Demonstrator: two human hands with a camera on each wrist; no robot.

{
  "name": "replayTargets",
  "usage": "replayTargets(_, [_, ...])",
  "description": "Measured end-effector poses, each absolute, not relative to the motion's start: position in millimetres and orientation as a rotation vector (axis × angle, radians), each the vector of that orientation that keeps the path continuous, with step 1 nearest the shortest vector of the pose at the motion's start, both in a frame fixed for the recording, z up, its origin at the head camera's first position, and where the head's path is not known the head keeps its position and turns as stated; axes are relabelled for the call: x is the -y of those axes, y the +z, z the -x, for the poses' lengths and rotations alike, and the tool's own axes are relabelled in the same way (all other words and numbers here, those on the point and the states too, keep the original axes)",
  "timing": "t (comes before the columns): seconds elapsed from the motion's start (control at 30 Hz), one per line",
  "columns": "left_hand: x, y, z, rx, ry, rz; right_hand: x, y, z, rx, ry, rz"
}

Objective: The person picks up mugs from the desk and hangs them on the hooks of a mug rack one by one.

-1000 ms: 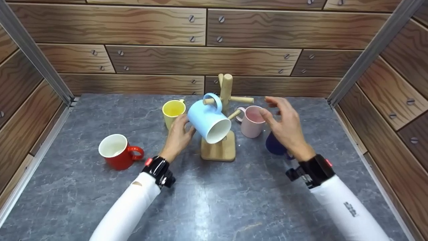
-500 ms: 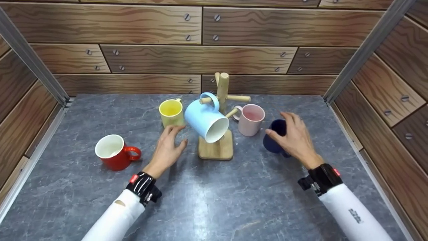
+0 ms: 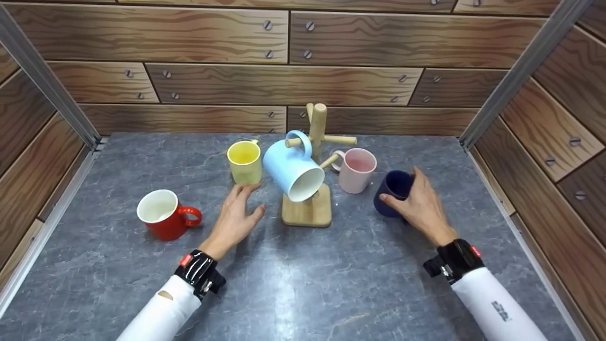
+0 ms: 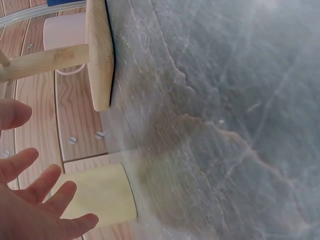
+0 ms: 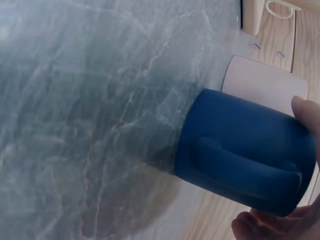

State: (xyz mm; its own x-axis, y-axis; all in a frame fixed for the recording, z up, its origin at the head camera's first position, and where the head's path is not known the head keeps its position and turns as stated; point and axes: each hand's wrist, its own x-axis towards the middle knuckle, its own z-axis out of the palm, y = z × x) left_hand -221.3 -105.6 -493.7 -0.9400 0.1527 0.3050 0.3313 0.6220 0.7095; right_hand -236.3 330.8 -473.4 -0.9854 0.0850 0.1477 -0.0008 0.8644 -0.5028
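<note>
My right hand (image 3: 423, 208) grips a dark blue mug (image 3: 387, 203) near its rim, thumb on one side and fingers on the other. The mug stands upright on the table, and its handle (image 5: 245, 165) shows in the right wrist view. My left hand (image 3: 232, 218) holds nothing; its fingers are spread just in front of the yellow mug (image 3: 246, 173). Between the hands, a light blue mug (image 3: 289, 166) hangs tilted by its handle from a peg of the wooden mug tree (image 3: 319, 121), its mouth facing forward and down.
A pink mug (image 3: 355, 180) stands right of the mug tree, near its lower peg. At the left, a red mug (image 3: 165, 227) has its handle toward the middle. Wood-patterned walls (image 3: 213, 85) enclose the grey table (image 3: 303, 284).
My left hand has drawn back from the light blue mug, toward the lower left. My right hand has come down to the dark blue mug and taken hold of it.
</note>
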Motion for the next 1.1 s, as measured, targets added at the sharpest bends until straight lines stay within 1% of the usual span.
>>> replayTargets(0.33, [107.4,-495.6,218.5,2.669,-1.232,0.392,-330.7,-479.6,234.7,2.768,0.861,0.055])
replayTargets(0.6, [106.1,-493.7,215.9,2.673,-1.270,0.389,-320.2,-475.6,231.7,2.732,0.919,-0.070])
replayTargets(0.93, [92.8,-491.1,203.7,2.646,-1.296,0.518,-295.4,-463.4,213.5,2.746,0.962,-0.214])
replayTargets(1.1, [77.9,-490.4,196.8,2.697,-1.444,0.598,-279.2,-461.2,202.7,2.777,0.997,-0.283])
